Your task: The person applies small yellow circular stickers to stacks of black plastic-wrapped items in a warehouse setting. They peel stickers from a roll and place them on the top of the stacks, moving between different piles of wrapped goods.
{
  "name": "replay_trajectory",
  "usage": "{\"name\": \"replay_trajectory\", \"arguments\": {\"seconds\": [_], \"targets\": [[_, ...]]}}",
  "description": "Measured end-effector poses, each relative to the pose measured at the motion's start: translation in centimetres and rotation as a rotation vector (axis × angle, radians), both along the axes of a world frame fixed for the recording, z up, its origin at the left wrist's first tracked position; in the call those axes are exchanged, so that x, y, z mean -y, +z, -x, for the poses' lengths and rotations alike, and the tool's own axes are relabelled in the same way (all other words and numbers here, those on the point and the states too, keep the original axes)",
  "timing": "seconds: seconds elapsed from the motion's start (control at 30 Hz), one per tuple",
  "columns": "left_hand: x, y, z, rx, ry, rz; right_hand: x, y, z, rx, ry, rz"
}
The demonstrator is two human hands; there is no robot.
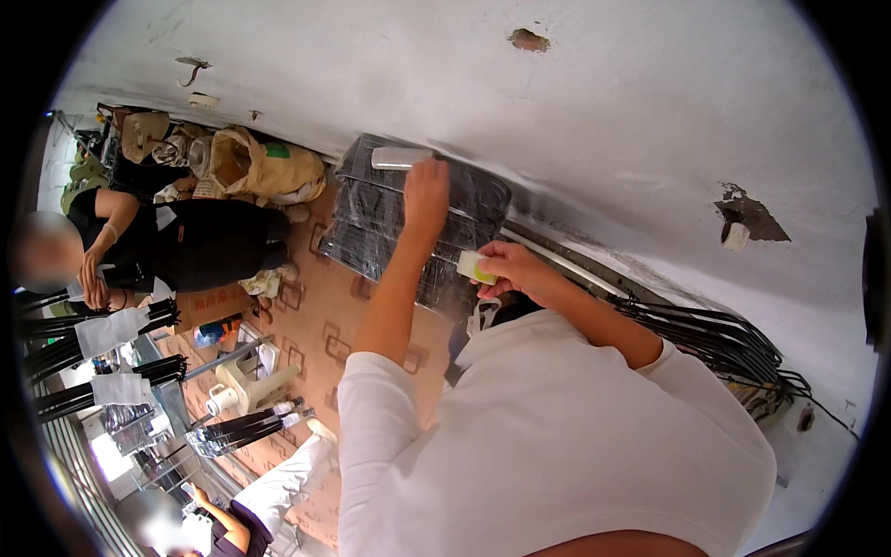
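Note:
Against the wall stands a stack of dark, flat pieces bound in clear plastic wrap (371, 218). Near its far end a white strip (394, 159) lies across the wrap. My left hand (427, 200) is closed at the right end of this strip, its fingertips mostly hidden behind the knuckles. Closer to my body, my right hand (516, 269) grips a small roll (474, 267), whitish with a yellow-green side, that looks like tape. The roll is apart from the strip, just over the stack's near right part.
Dark bent rods (705, 334) lie along the wall at right. A large paper sack (260, 167) stands at far left. One person in black (204, 237) is at left, another (251, 524) at lower left. A beige stool (251, 381) stands on the patterned floor (311, 316).

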State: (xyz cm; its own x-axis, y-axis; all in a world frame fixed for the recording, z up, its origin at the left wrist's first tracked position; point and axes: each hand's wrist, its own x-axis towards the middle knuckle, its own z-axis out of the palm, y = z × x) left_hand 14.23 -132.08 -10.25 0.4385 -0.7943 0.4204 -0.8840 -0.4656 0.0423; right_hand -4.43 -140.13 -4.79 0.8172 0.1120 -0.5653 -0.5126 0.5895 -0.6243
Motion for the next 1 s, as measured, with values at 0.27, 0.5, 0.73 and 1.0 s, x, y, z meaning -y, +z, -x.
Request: {"name": "replay_trajectory", "arguments": {"seconds": [0.27, 0.5, 0.73, 1.0], "targets": [[-2.3, 1.1, 7.5, -0.502, 0.030, -0.168, 1.6, -0.2, 0.7, 0.024, -0.090, -0.043], [-0.7, 0.5, 6.1, -0.385, 0.034, 0.002, 2.3, -1.1, 1.0, 0.013, -0.038, -0.055], [-10.1, 6.7, 9.9, -0.833, 0.351, 0.509, -0.8, -0.3, 0.0, 0.101, 0.040, -0.006], [-22.0, 7.0, 28.1, -0.770, 0.681, 0.828, -17.0, 0.3, 4.1, 0.121, 0.572, -0.134]]}}
